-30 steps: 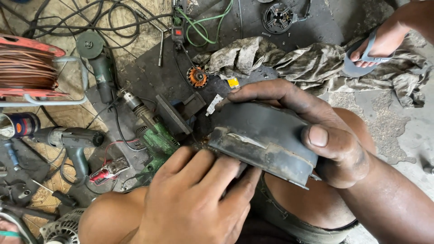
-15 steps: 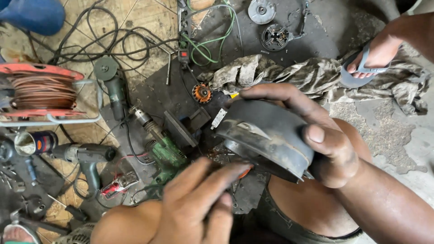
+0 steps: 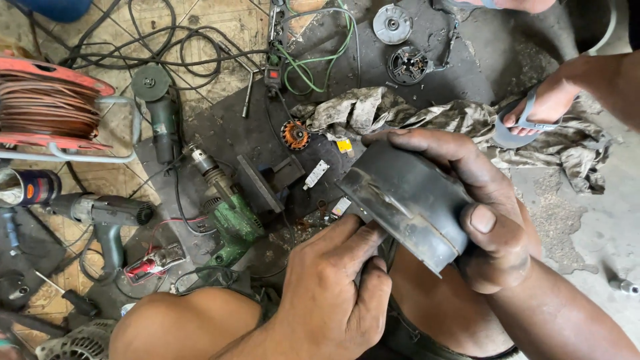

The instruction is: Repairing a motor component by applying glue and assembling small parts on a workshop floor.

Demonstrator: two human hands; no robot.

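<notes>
My right hand (image 3: 483, 213) grips a dark round motor housing (image 3: 407, 200), thumb on its rim and fingers curled over its far side, held tilted above my lap. My left hand (image 3: 333, 293) sits just below it, fingers pressed against the housing's lower left edge; whatever is under those fingertips is hidden. My knees show at the bottom of the view.
On the floor lie a green drill (image 3: 230, 217), a grey drill (image 3: 100, 217), an angle grinder (image 3: 157, 107), a reel of copper wire (image 3: 47, 107), a small copper-wound rotor (image 3: 295, 133), dirty rags (image 3: 427, 117), cables and round motor parts (image 3: 400, 47). A sandalled foot (image 3: 533, 113) rests upper right.
The housing has tilted and shifted slightly right in my right hand. My left hand lifted away, fingers spread, then came back to its lower edge.
</notes>
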